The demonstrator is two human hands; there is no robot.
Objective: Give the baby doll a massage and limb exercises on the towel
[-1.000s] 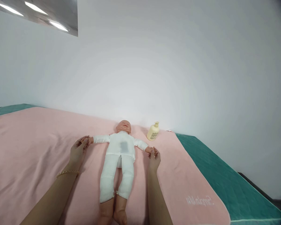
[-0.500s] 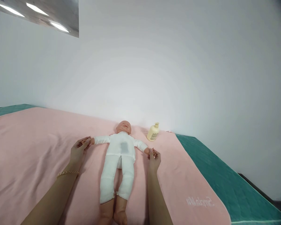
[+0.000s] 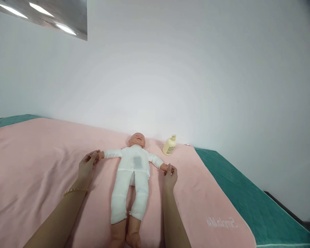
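Note:
A baby doll [image 3: 133, 162] in a white cloth body lies on its back, arms stretched out to both sides and bare feet toward me. A dark grey patch shows on its chest. My left hand [image 3: 87, 163] is closed around the doll's hand on the left side. On the other side, my right hand [image 3: 171, 175] pinches the doll's other hand between thumb and fingers. Just beyond my right hand stands a pale yellow pump bottle [image 3: 169, 146], upright, touched by neither hand.
A pink blanket [image 3: 196, 193] with wrinkles on its left lies under the doll. Beneath it a green quilted mat [image 3: 237, 186] shows at the right and far left. A white wall [image 3: 155, 69] rises behind, with a shiny panel [image 3: 64, 13] at upper left.
Almost nothing differs. My right hand has shifted very slightly along the doll's hand, and the whole view has moved a few pixels.

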